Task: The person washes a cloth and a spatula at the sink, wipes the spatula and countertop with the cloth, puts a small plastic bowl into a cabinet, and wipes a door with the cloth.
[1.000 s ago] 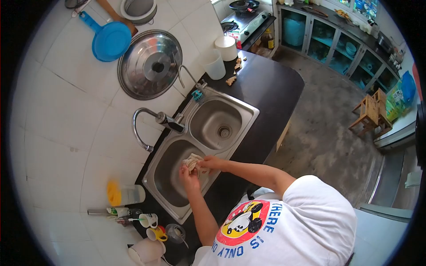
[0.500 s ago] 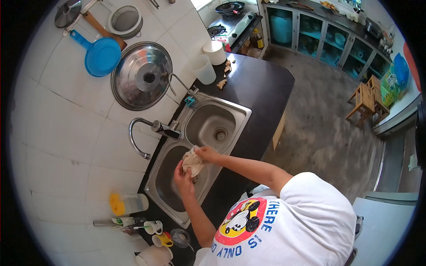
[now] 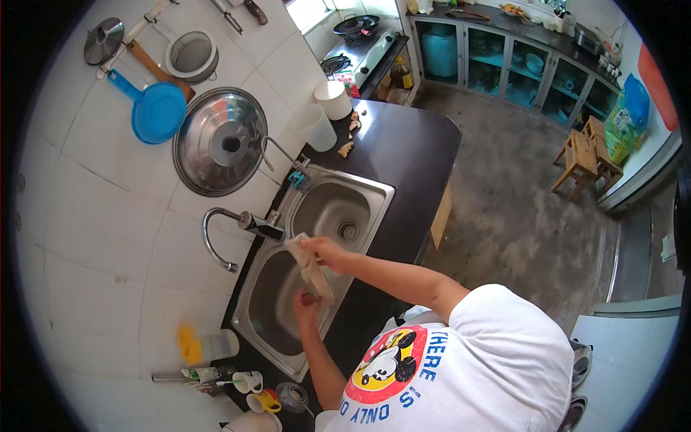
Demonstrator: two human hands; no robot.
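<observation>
A beige cloth (image 3: pixel 312 272) hangs stretched out over the left basin of the steel double sink (image 3: pixel 248 317). My right hand (image 3: pixel 327 253) is closed around its upper end. Below it, my left hand (image 3: pixel 307 308) is over the same basin, close to the cloth's lower end. Its fingers look curled but apart, with the basin drain partly showing between them. Some blur covers the cloth. A curved faucet (image 3: pixel 216 241) with a dark body stands at the sink's wall side.
A thin second tap (image 3: pixel 277 147), a white cup (image 3: pixel 317 129) and ginger-like pieces (image 3: pixel 346 149) are past the right basin. Several mugs (image 3: pixel 263 400) stand near the left end. A large pot lid (image 3: pixel 216 144) and a blue pan (image 3: pixel 158 113) hang on the tiled wall.
The cloth was bunched between both hands and now hangs lengthwise from my right hand. My left hand has moved down, away from the right one. The view has shifted slightly.
</observation>
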